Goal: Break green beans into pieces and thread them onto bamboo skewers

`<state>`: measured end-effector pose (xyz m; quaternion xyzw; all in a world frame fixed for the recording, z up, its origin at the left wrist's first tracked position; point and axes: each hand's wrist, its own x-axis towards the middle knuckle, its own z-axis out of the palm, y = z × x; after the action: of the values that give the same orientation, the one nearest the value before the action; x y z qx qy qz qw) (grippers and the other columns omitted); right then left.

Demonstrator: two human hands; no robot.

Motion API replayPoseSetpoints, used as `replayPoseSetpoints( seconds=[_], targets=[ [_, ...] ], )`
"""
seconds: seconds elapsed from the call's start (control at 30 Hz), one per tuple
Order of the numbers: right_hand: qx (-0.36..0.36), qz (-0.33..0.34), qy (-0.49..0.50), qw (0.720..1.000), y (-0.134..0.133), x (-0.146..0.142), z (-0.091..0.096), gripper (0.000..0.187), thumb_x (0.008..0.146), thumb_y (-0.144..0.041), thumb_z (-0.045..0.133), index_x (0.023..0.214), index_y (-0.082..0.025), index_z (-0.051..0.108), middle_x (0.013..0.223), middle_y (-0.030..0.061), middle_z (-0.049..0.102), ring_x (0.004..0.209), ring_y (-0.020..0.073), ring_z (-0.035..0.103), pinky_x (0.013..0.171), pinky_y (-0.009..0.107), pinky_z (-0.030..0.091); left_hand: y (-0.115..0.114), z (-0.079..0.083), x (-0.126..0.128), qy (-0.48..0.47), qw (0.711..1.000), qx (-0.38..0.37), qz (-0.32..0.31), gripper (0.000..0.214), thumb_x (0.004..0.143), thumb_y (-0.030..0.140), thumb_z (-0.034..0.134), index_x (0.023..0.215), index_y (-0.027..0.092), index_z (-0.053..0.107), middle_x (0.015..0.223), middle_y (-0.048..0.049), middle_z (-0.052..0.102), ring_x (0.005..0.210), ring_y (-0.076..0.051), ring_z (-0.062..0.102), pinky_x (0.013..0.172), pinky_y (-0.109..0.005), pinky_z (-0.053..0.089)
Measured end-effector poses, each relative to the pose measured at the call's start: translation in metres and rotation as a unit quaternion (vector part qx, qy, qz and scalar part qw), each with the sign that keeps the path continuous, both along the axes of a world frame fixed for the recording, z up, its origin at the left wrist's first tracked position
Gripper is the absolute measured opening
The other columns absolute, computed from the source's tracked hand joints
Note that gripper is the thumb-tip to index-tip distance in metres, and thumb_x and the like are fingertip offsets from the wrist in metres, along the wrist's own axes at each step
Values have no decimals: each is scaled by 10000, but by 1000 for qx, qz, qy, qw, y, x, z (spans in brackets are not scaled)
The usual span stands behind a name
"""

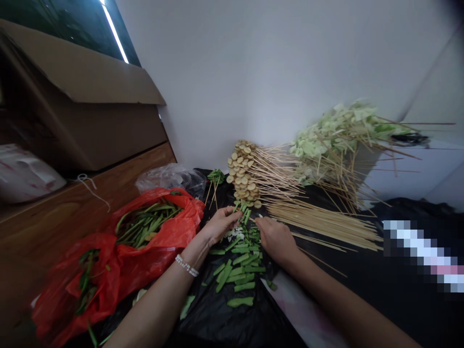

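From here, the left hand [221,224] pinches a few green pieces [242,212] upright at the far edge of the heap of cut green stems [237,270], while the right hand [276,239] sits just beside it, apart, fingers curled down; whether it holds anything, I can't tell. Beyond the heap, plenty looks finished: skewered tan slices [242,174] and skewered pale leaves [337,135]. Still waiting — a bundle of bare bamboo skewers [322,224] right of the heap, and uncut green stalks [147,224] in a red plastic bag [101,270] left of it.
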<state>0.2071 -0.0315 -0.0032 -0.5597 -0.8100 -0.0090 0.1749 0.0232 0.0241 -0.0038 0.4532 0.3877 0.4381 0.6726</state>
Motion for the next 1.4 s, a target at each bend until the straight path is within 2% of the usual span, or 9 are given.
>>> replayPoseSetpoints(
  seconds=[0.13,0.4,0.77,1.0,1.23,1.4],
  targets=[
    [4,-5,-20,1000,-1,0,1,264,922,-160,368,1040,-205,600,927,49,653,797,153,609,635,245,360,0,-2,0,-2,1000,-5,-1,322,561,288,847,792,119,700,774,-24,649,645,-71,554,629,-187,417],
    [23,3,18,1000,1,0,-1,289,959,-202,328,1034,-195,607,934,48,659,850,154,607,691,241,370,0,1,-1,-23,999,-23,33,338,557,282,853,813,129,694,779,-19,655,650,-74,573,638,-195,429],
    [17,1,-3,1000,0,0,0,278,945,-187,341,1022,-200,608,901,46,656,794,153,609,639,245,363,2,-3,-2,-46,998,-18,46,302,527,257,865,672,126,634,669,14,623,593,-63,565,625,-188,430],
    [1,10,22,1000,2,1,-3,264,946,-186,351,1021,-190,604,938,58,667,881,150,611,728,229,384,1,-2,0,-37,999,-22,23,324,541,280,860,759,118,682,760,-25,658,665,-92,592,650,-209,440],
    [12,-12,36,999,1,1,0,256,953,-206,348,971,-207,603,923,29,662,848,147,609,708,231,373,1,4,-2,-48,996,-37,63,331,593,342,831,832,147,711,812,-23,670,700,-82,596,648,-193,450],
    [13,-6,23,1000,1,2,1,259,946,-187,351,983,-200,607,914,37,657,848,146,604,699,230,366,3,4,-4,-55,993,-50,87,316,529,234,871,788,128,726,717,-14,676,658,-69,586,640,-183,447]
  ],
)
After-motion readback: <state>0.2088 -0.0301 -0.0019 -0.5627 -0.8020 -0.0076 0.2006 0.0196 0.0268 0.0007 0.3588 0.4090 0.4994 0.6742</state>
